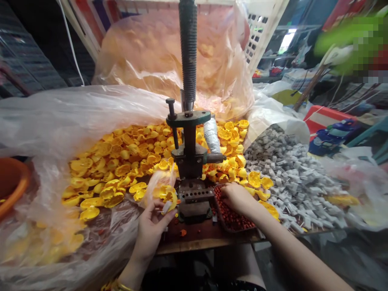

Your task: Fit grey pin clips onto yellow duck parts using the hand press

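My left hand (pixel 151 220) pinches a small pale grey block (pixel 166 207) with thin metal pins, left of the hand press (pixel 190 161). A yellow plastic shell (pixel 169 195) sits right at these fingertips; whether they also grip it is unclear. Reaching in from the right, my right hand (pixel 238 198) has curled fingers down in a shallow tray (pixel 226 228) of small red pieces (pixel 239 220). Its fingertips are partly hidden, so what they hold cannot be made out. Between the hands lies the press's metal block (pixel 197 195) with a row of holes.
Yellow shells (pixel 121 151) are heaped behind and left of the press. Grey pinned blocks (pixel 291 173) form a pile at right. Clear plastic sheeting (pixel 60 109) drapes the left side, near an orange tub (pixel 15 186). A blue container (pixel 332 137) stands at far right.
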Available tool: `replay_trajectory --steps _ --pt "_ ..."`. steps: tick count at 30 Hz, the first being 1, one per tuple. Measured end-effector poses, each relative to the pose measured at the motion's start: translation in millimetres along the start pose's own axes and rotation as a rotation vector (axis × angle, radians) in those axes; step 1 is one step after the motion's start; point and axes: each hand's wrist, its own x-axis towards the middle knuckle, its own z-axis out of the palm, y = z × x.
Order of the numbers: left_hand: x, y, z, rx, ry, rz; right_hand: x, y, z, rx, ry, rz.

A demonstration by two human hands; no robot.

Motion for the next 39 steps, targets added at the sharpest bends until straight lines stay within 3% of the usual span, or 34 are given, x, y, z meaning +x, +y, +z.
replay_trajectory --steps 4,6,10,16,22,29,34,39 --pt "-0.7 -1.7 12.4 -0.064 -0.001 -0.085 0.1 1.2 7.7 0.027 0.018 0.000" --pt "-1.4 -1.7 17.4 -0.108 0.000 -0.162 -2.0 -4.2 6.7 0.087 0.098 0.000" --pt "-3.4 -0.8 26.5 -0.233 0.028 -0.270 -6.3 -27.6 3.7 0.538 0.303 -0.132" --pt "-6.0 -1.0 37.9 -0.329 -0.005 -0.241 -5.1 -74.4 14.2 0.979 0.354 -0.263" --pt "-5.7 -0.4 39.7 -0.298 -0.031 -0.178 -3.7 -87.7 24.6 1.083 0.509 -0.298" --pt "-4.9 -5.0 39.4 -0.188 -0.032 -0.146 -6.8 -92.0 26.5 1.035 0.475 -0.190" --pt "1.1 -3.5 34.1 -0.189 -0.055 -0.156 -5.8 -92.9 21.8 1.151 0.415 -0.130" --pt "3.2 3.6 25.4 -0.281 -0.192 -0.272 -7.4 -92.1 14.3 1.306 0.347 -0.117"
